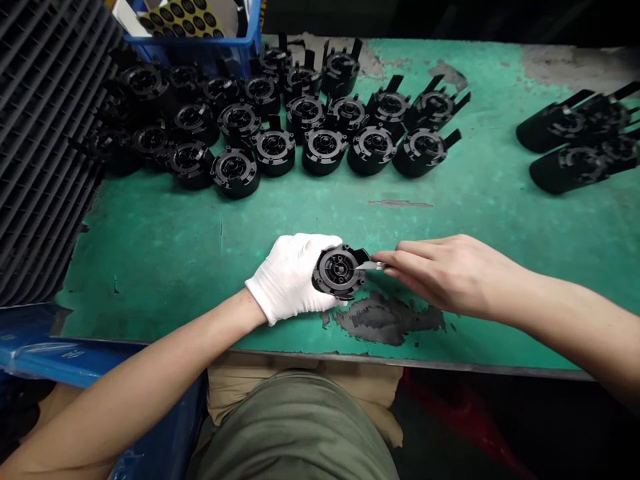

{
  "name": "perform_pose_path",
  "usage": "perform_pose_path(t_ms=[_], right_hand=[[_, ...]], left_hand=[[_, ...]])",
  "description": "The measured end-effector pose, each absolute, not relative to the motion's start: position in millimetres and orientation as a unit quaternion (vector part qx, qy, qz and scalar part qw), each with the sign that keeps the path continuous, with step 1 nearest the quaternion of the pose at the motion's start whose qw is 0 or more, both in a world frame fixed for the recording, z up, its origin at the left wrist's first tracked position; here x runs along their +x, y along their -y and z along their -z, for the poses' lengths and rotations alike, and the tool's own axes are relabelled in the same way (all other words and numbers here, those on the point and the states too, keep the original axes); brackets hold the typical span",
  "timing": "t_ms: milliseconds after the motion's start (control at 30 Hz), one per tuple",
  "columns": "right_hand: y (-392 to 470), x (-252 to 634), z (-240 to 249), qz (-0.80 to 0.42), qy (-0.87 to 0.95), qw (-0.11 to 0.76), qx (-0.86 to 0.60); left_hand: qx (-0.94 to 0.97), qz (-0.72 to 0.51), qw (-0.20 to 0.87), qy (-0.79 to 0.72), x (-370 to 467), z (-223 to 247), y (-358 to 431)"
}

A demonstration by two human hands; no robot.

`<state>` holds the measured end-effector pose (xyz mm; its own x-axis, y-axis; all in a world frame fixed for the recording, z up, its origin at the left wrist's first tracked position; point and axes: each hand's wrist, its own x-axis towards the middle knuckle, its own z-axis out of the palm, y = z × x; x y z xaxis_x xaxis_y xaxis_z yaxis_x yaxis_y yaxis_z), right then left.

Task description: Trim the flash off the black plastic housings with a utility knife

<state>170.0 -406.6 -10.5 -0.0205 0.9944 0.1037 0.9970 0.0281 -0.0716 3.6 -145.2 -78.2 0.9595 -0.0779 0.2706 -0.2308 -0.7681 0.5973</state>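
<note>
My left hand (297,275), in a white glove, is wrapped round a round black plastic part (340,269) above the green table. The part's ringed face points up, and a black tab sticks out at its upper right. My bare right hand (435,270) pinches a small knife-like tool (371,265). The tool's thin pale tip reaches over the right side of the part's face. The glove hides the part's left side.
Several similar black parts (324,148) stand in rows at the back left of the green table (300,213). More lie at the far right (570,167). A blue bin (200,50) stands behind, and grey ribbed trays (45,133) at the left.
</note>
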Motion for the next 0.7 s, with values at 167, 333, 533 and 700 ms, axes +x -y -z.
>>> perform_pose_path(t_ms=[167,333,533,700], right_hand=[[415.2,147.4,17.8,0.033,0.669,0.058,-0.74],[413.3,130.8,17.8,0.037,0.665,0.02,-0.745],[408.6,127.4,7.5,0.026,0.656,0.013,-0.754],[407.7,132.3,8.0,-0.001,0.675,-0.003,-0.738]], left_hand=[[0.937,-0.099,0.328,0.073,3.1,76.5,146.5],[0.944,-0.093,0.31,0.07,4.5,72.5,148.1],[0.941,-0.108,0.312,0.076,2.8,78.3,147.9],[0.934,-0.092,0.336,0.074,2.9,78.9,147.7]])
